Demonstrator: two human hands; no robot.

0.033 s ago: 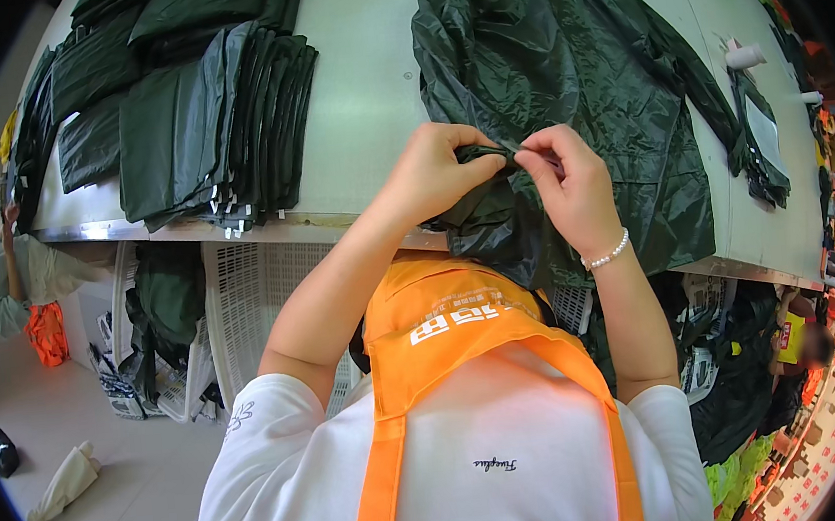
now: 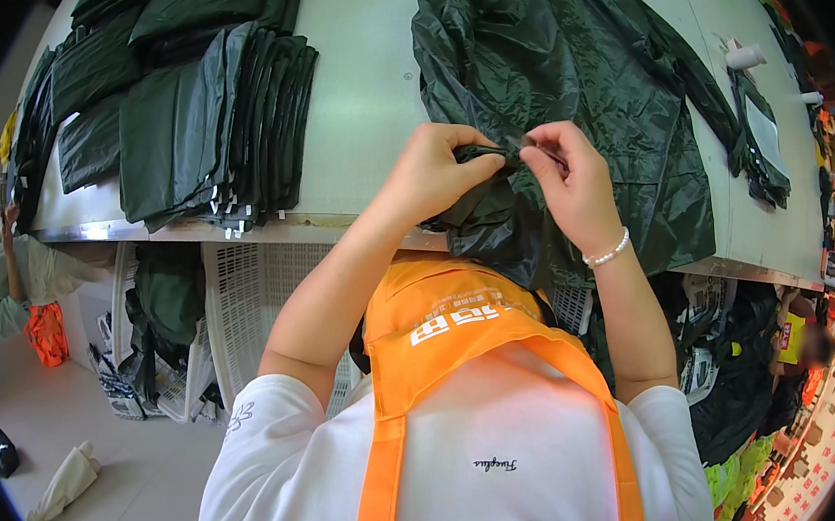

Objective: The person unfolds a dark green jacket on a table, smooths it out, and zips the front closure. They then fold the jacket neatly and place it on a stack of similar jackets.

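Observation:
A dark green, shiny jacket (image 2: 544, 57) lies spread over the near side of the table, with its lower part hanging past the front edge. My left hand (image 2: 441, 170) is closed, thumb and forefinger pinching a gathered fold of the jacket. Close beside it on the right, my right hand (image 2: 569, 167) is curled shut, wearing a bead bracelet (image 2: 607, 249). Something small and dark shows between its fingers, too hidden to name. Its fingertips are just right of the pinched fold; whether they touch the cloth I cannot tell.
Stacked folded dark green garments (image 2: 214, 129) fill the table's left side. Below the front edge stand white plastic baskets (image 2: 253, 276). A white spool (image 2: 746, 57) stands at the right. At far left is another person (image 2: 3, 285), partly visible. Dark clothing (image 2: 740, 370) is piled lower right.
My right hand has shifted very slightly right, its fingertips a little farther from the left. My left hand and the jacket look unmoved.

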